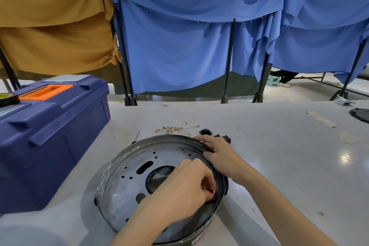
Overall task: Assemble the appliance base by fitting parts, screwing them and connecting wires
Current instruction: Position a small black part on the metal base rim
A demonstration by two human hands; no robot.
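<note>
Base: seen from the head camera, the round appliance base (139,181) lies open side up on the desk (279,166), showing a holed metal floor inside a black rim.
Left hand: the left hand (185,189) reaches into the base at its near right wall. Its fingers (207,187) are curled tight and pinch a small glinting piece (213,191) against that wall; the piece is too small to tell what it is.
Right hand: the right hand (219,152) grips the rim on the far right side, its fingers (201,139) hooked over the edge to steady the base.
Loose parts: wires (175,129) with brass terminals lie just beyond the base, with a black socket (204,132) near them. A screwdriver (136,138) lies at the far left of the rim, partly hidden behind it.
Toolbox: a blue toolbox (50,126) stands to the left, well apart from both hands.
Step, as a judgement: a small part is being seated at the side wall. With the wires loose and the screwdriver lying free, the task looks to be at an early stage.
Risk: the pinch is blind behind the knuckles, so the piece may slip and drop through a floor hole. A hard push could also tip the base if the rim grip slackens.
</note>
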